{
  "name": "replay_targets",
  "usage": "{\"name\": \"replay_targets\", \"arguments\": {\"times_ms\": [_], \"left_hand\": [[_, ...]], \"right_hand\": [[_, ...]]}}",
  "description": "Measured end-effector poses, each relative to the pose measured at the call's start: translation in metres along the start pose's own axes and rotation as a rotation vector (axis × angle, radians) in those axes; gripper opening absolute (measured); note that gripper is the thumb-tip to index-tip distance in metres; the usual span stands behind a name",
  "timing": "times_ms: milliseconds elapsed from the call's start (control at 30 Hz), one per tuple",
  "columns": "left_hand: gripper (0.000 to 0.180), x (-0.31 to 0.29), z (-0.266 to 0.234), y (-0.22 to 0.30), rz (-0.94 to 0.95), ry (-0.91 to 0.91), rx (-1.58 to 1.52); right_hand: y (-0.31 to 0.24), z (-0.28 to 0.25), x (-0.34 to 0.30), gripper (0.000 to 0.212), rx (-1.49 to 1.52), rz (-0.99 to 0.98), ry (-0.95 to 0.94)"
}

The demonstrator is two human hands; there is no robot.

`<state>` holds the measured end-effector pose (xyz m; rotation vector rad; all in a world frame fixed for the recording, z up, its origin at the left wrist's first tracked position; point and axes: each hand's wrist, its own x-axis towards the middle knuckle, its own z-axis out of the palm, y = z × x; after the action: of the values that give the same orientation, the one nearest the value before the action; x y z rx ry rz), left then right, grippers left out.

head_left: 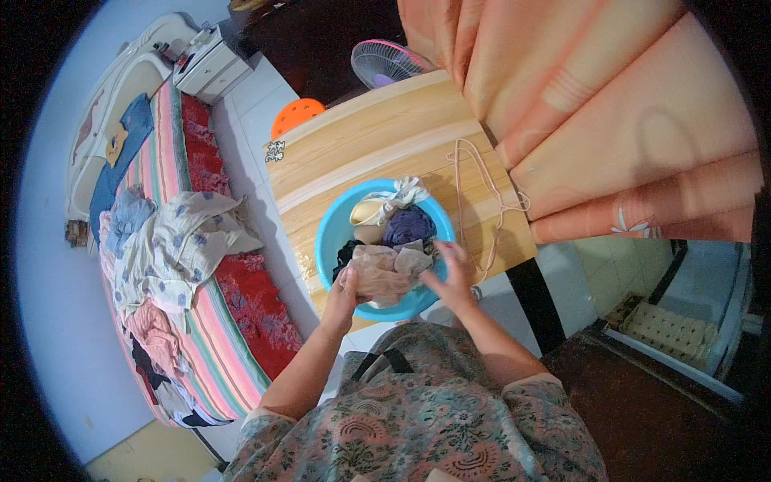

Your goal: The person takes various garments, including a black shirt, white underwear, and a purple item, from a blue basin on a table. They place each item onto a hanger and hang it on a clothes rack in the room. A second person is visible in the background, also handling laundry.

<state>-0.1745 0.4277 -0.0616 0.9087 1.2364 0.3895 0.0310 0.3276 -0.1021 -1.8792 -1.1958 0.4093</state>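
Observation:
A light blue round basin [324, 241] stands on a wooden table and holds a heap of clothing. My left hand [344, 297] is at the basin's near left side, thumb and fingers closed on a thin beige garment [374, 269]. At the near right rim, my right hand [451, 277] has its fingers apart, close to the garment's right end; I see nothing held in it. Behind the beige piece lie a bunched dark purple garment [410, 226], a cream cup-shaped piece [367, 212] and a white patterned cloth [411, 191]. Some black cloth [346, 254] shows at the left.
A looped pinkish cord [480, 181] lies on the table [385, 120] right of the basin. An orange stool [297, 114] and a fan [388, 63] stand behind it. Orange curtains [594, 104] hang at the right. At left is a bed [237, 345] with rumpled clothes [185, 241].

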Motion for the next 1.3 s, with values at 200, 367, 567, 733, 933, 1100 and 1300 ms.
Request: {"name": "replay_targets", "arguments": {"times_ms": [200, 367, 567, 733, 933, 1100, 1300], "left_hand": [[0.05, -0.006, 0.003, 0.003, 0.083, 0.038, 0.056], [0.048, -0.017, 0.006, 0.005, 0.099, 0.082, 0.059], [0.047, -0.011, 0.011, -0.001, 0.071, 0.119, 0.014], [0.046, -0.009, 0.018, 0.002, 0.077, 0.08, 0.089], [0.046, -0.012, 0.028, 0.0, 0.052, 0.095, 0.098], [0.049, -0.014, 0.029, -0.006, 0.106, 0.083, 0.231], [0.051, -0.019, 0.038, 0.002, 0.106, 0.014, 0.253]], "right_hand": [[0.17, 0.002, -0.01, 0.043, -0.199, 0.9, 0.112], [0.223, 0.006, -0.008, 0.032, -0.234, 1.112, -0.138], [0.25, 0.02, -0.024, 0.025, -0.284, 1.003, -0.05], [0.215, 0.026, -0.026, 0.019, 0.166, 0.602, 0.174], [0.165, 0.025, -0.006, 0.018, 0.508, 0.766, 0.364], [0.156, 0.003, -0.016, 0.017, 0.394, 0.637, 0.333], [0.166, -0.059, 0.018, 0.008, 1.02, 1.215, 0.163]]}}
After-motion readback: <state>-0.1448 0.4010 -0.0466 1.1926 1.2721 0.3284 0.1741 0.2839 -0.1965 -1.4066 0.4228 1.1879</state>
